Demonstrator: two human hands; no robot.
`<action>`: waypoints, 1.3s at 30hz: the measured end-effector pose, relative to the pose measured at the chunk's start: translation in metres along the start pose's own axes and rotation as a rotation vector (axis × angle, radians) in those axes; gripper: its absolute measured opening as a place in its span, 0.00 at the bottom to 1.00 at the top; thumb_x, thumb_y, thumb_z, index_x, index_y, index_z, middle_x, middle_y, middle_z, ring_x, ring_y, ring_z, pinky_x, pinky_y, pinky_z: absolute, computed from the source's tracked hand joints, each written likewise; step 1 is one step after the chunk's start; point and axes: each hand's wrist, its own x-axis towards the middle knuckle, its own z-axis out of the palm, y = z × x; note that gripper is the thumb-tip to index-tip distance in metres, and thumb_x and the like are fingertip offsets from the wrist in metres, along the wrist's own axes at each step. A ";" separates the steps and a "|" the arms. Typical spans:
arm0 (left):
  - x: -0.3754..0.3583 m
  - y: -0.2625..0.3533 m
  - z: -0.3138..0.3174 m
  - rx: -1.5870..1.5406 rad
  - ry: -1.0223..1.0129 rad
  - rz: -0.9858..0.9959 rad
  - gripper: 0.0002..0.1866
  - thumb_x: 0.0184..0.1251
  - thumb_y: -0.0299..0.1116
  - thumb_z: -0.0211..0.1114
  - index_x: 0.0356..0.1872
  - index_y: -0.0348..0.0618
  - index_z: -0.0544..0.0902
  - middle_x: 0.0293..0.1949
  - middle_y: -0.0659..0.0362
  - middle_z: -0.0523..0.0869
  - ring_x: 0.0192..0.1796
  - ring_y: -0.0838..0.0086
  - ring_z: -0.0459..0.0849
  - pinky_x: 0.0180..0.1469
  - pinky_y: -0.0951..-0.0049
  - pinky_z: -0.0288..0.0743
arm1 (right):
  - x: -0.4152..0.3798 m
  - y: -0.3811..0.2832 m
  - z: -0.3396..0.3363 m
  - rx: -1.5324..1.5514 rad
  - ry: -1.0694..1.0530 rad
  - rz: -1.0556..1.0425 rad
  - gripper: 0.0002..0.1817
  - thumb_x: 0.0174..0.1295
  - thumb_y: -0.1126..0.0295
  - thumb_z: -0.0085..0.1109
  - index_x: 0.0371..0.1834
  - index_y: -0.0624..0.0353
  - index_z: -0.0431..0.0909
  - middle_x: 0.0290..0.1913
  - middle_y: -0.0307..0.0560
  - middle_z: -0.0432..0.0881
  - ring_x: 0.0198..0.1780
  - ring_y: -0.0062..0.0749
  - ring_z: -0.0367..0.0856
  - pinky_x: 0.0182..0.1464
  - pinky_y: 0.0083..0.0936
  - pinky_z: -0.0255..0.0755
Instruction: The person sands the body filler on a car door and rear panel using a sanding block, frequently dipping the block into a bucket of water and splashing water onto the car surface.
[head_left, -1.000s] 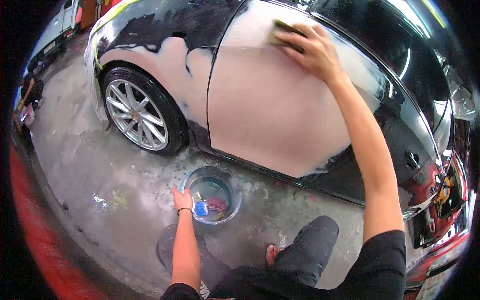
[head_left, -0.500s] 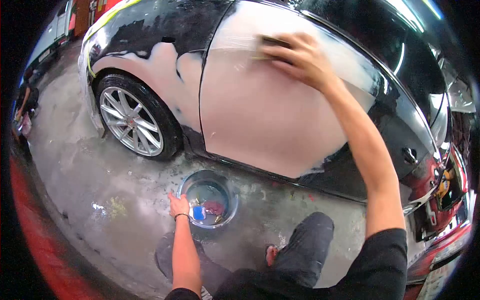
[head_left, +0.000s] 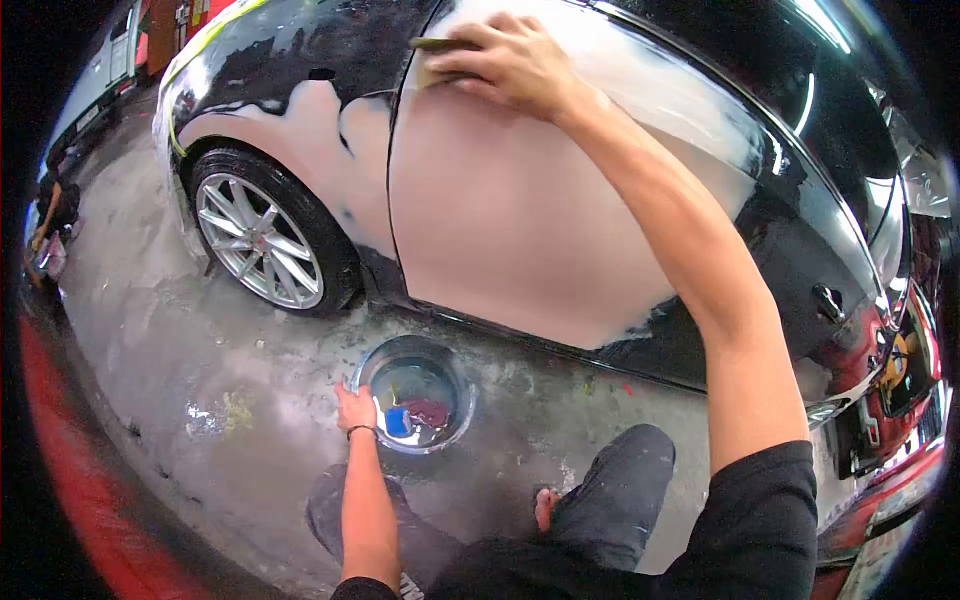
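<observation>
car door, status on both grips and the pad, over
Right grip: holding pad at upper front of door. Left grip: at rim of bucket, hold unclear. Nothing seen blocking pad; front seam close by.

Your grey floor (head_left: 240, 385) looks wet, with shiny patches on its left side. A round bucket (head_left: 467, 405) stands on it before you, near the silver-spoked wheel (head_left: 266, 242), whose black tyre meets the floor. Your foot (head_left: 545, 508) rests there too.

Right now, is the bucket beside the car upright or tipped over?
The bucket stands upright: its round mouth faces up, with liquid and a blue block inside.
</observation>
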 end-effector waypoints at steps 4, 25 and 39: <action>-0.005 0.011 -0.005 0.016 0.010 -0.023 0.42 0.75 0.49 0.67 0.86 0.47 0.65 0.68 0.40 0.89 0.71 0.40 0.86 0.76 0.37 0.71 | -0.095 0.012 -0.068 0.001 -0.036 0.074 0.22 0.63 0.56 0.79 0.62 0.27 0.92 0.67 0.33 0.86 0.61 0.44 0.83 0.67 0.45 0.78; -0.005 -0.015 0.015 -0.278 0.077 0.407 0.28 0.76 0.28 0.70 0.75 0.51 0.82 0.59 0.40 0.93 0.62 0.40 0.91 0.66 0.48 0.82 | 0.004 0.054 -0.026 0.087 0.115 0.158 0.17 0.70 0.56 0.74 0.62 0.32 0.93 0.63 0.40 0.90 0.57 0.51 0.87 0.65 0.47 0.81; -0.016 -0.029 0.038 -0.023 -0.297 0.551 0.27 0.75 0.37 0.70 0.74 0.63 0.82 0.54 0.41 0.94 0.59 0.39 0.91 0.64 0.42 0.83 | 0.032 0.009 -0.025 0.037 -0.001 0.438 0.14 0.70 0.54 0.73 0.56 0.38 0.94 0.58 0.41 0.89 0.61 0.49 0.84 0.66 0.45 0.79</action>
